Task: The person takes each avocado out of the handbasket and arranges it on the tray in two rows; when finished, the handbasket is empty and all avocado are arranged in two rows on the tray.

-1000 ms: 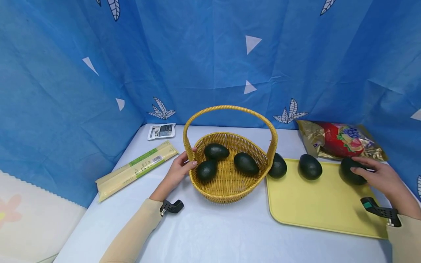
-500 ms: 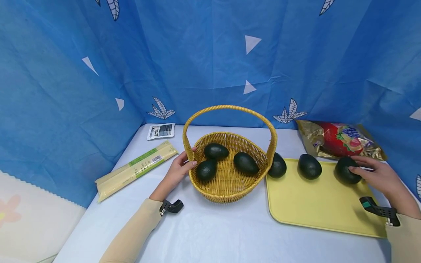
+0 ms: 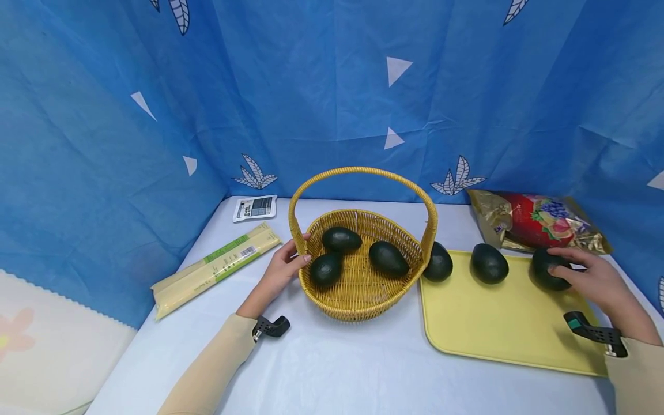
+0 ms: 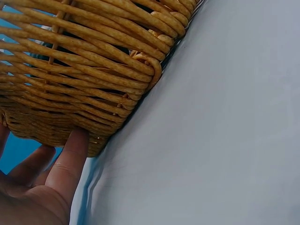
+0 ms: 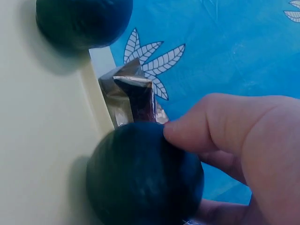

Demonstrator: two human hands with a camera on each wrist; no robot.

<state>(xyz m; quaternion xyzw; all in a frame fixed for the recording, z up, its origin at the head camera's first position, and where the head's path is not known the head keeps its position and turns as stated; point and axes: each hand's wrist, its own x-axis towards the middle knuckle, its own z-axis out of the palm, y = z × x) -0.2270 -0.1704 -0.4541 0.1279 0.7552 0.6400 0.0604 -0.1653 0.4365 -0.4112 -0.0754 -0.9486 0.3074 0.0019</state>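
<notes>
Room to pass lies in front of the basket [image 3: 358,311], across the table [image 3: 337,369] — the arched handle [image 3: 363,170] bars part of the way above it, the left hand [image 3: 282,268] its left side, an avocado [image 3: 440,263] its right

basket [image 3: 358,297]: rough woven wicker | avocados [image 3: 389,258]: smooth, faintly glossy | tray [image 3: 498,323]: matt plastic | bag [image 3: 534,222]: shiny foil

- Left arm [image 3: 218,357] and right arm [image 3: 634,372] outstretched, sleeved in beige fabric.
- Bare left hand [image 3: 280,270], thumb and fingers parted, holding.
- Bare right hand [image 3: 599,280], thumb opposite bent fingers, gripping.
</notes>
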